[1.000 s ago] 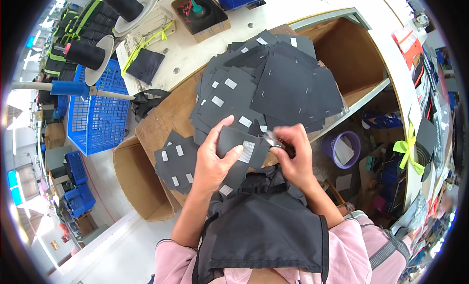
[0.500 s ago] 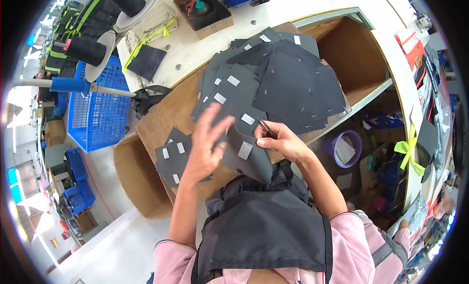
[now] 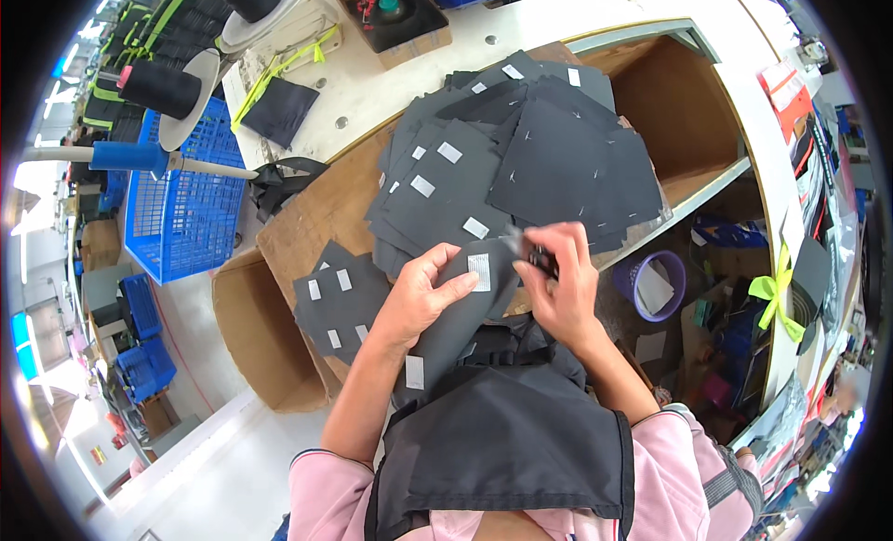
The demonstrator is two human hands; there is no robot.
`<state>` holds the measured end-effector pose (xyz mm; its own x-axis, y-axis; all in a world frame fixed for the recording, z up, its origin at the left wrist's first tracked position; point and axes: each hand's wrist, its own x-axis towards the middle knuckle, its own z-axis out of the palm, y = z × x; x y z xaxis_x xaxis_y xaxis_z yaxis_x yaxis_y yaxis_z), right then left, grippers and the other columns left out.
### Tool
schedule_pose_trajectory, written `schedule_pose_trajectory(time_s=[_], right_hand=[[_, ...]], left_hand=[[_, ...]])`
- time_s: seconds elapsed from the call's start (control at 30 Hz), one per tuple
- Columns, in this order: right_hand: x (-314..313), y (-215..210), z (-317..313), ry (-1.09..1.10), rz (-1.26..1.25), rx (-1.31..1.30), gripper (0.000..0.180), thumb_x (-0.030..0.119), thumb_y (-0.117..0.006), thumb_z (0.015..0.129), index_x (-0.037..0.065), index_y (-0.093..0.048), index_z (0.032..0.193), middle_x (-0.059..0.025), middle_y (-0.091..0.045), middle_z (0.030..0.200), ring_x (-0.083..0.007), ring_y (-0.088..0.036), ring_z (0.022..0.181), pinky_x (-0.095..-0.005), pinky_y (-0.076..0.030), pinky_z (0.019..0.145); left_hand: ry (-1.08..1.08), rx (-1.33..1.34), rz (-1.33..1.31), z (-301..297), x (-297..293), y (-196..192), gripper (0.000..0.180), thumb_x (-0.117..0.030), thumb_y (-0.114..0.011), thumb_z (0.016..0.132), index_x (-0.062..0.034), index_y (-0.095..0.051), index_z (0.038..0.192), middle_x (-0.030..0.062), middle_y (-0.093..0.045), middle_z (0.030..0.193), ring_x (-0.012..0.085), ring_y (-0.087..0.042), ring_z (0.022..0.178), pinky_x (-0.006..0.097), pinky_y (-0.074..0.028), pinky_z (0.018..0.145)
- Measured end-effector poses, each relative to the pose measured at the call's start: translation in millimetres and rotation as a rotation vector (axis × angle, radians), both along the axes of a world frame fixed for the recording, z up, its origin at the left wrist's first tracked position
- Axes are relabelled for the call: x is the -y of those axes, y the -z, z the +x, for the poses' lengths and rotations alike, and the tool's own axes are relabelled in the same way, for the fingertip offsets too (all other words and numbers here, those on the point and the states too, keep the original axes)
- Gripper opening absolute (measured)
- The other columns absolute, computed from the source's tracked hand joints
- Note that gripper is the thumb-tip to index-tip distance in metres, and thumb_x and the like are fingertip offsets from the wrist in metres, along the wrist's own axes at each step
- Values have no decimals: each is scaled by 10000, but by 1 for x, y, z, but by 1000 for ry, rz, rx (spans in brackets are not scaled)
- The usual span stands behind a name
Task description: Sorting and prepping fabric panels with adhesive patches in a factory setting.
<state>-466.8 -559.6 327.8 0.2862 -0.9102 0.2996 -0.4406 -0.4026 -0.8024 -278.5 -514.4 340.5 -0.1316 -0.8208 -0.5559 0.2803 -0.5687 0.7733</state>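
A dark grey panel (image 3: 445, 332) with white patches is held in front of my apron. My left hand (image 3: 416, 299) pinches it, thumb on top beside a white patch (image 3: 479, 271). My right hand (image 3: 569, 285) is closed around small dark thread snips (image 3: 542, 260), whose blurred tips are at the panel's upper edge near that patch. Beyond my hands lies a large overlapping pile of similar panels (image 3: 446, 192), some with white patches. Plain-faced panels (image 3: 572, 160) are fanned at its right. A smaller stack (image 3: 326, 313) lies left of my left hand.
The piles rest on brown cardboard (image 3: 316, 201) next to a white table (image 3: 400, 85). An open compartment (image 3: 679, 104) is at far right, with a purple bin (image 3: 684, 280) below. Blue basket (image 3: 177, 248), thread cones (image 3: 163, 93) and a tray (image 3: 395, 39) stand at left and back.
My left hand, open and raised before, now grips the panel. My right hand has let go of the panel's edge and moved slightly right with the snips. The panel has turned.
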Motion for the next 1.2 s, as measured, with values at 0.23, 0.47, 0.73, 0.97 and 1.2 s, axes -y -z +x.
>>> schedule_pose_trajectory(time_s=[0.23, 0.47, 0.73, 0.97, 1.2], right_hand=[[0, 2, -3, -174, -276, -90, 365, 81, -747, 629, 76, -622, 972, -49, -547, 787, -199, -535, 600, -310, -433, 539], [-1, 0, -3, -167, -179, -36, 330, 89, -743, 622, 92, -640, 936, -20, -546, 748, -170, -541, 592, -283, -390, 502], [19, -11, -25, -437, -219, -91, 318, 144, -763, 591, 115, -658, 890, 21, -538, 717, -152, -504, 558, -278, -375, 518], [27, -19, -22, -517, -227, -166, 327, 132, -760, 601, 115, -646, 907, 5, -529, 765, -162, -524, 619, -276, -396, 576], [29, -22, -30, -546, -193, -146, 259, 112, -753, 617, 124, -662, 860, 18, -529, 724, -155, -529, 612, -281, -404, 575]], left_hand=[[-12, 93, -34, -7, 1, -11, 235, -79, -646, 837, -17, -553, 1043, 11, -611, 914, 52, -564, 790, 210, -480, 706], [73, 200, -3, -3, 4, -24, 193, -66, -651, 818, -28, -579, 993, -4, -607, 866, 39, -554, 764, 197, -467, 680], [222, 187, 110, -1, 4, -29, 221, -131, -658, 792, -14, -590, 968, 4, -606, 807, 41, -535, 719, 209, -445, 645], [282, 219, 87, -1, 5, -32, 232, -154, -660, 787, -15, -590, 958, -2, -599, 786, 46, -532, 690, 216, -441, 632], [291, 181, 109, 2, 4, -33, 227, -147, -664, 773, -14, -593, 943, -2, -597, 785, 51, -534, 685, 218, -442, 628]])
